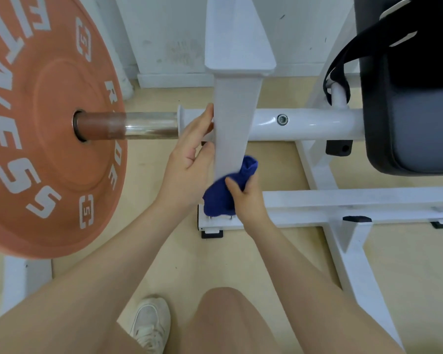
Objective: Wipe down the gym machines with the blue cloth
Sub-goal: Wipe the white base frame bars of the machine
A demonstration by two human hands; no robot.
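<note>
Two hands work at one white upright post (pixel 234 129) of the gym machine. Our right hand (pixel 246 198) grasps the single blue cloth (pixel 221 198), thumb curled over it, and presses it against the lower part of the post, just above the base rail (pixel 343 208). Our left hand (pixel 189 159) rests on the left edge of the post with its fingers fairly straight and relaxed; its fingertips slip behind the post, so we cannot see how far they wrap around it.

We count one orange weight plate (pixel 46 123), sitting on one steel sleeve (pixel 143 125) that joins a white cross tube (pixel 304 121) behind the post. The plate is cut off at the left and top edges, so its white lettering reads only in part. One dark padded seat (pixel 414 129) stands at the right, also cut by the frame, with one black strap (pixel 353 49) looping down to a short white peg. One bolt head (pixel 281 119) shows on the cross tube. We see two black rubber feet (pixel 212 233) under the base rail, plus two black bumpers higher on the frame.

One white sneaker (pixel 151 325) and one bare knee (pixel 223 318) show at the bottom; the other leg is out of sight. The cloth covers part of the post's foot, where two small bolts peek out beneath it
</note>
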